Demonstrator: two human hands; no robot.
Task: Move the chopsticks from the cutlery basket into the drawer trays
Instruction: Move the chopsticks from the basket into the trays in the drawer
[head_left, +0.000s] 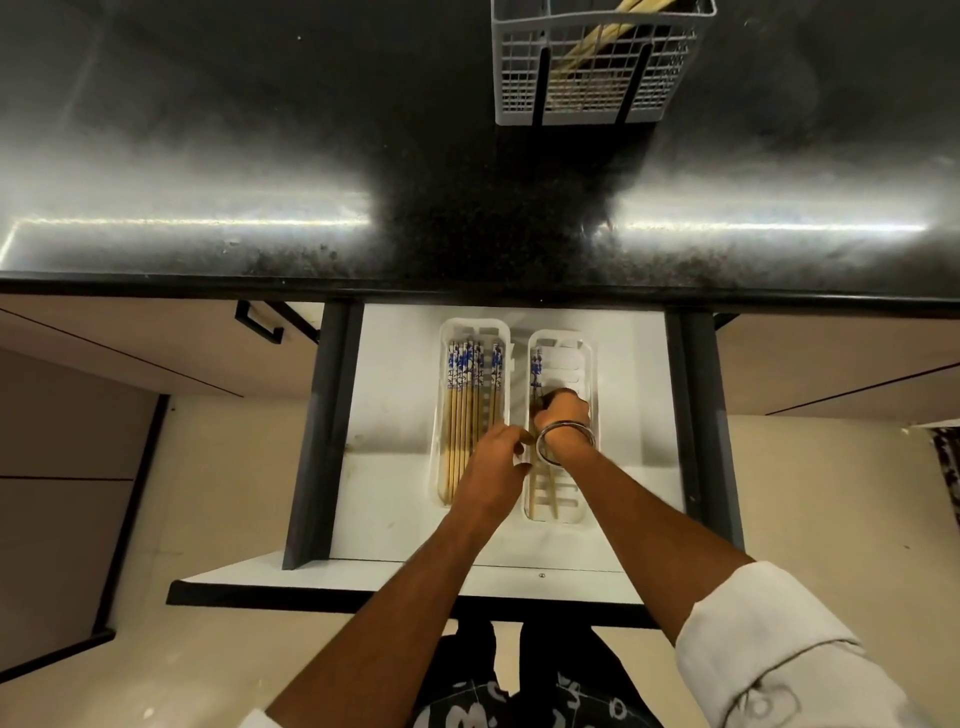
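Note:
The open drawer holds two white slotted trays side by side. The left tray carries several bamboo chopsticks with blue-and-white tops. In the right tray lie two chopsticks; my right hand, with a metal bangle on the wrist, is curled over their middle and grips them. My left hand rests with loosely bent fingers on the rims between the two trays. The grey cutlery basket stands on the black counter at the top, with more chopsticks leaning inside.
The black stone counter overhangs the drawer's back. Dark drawer sides frame the white floor. A closed drawer with a black handle sits to the left. Bare drawer floor lies right of the trays.

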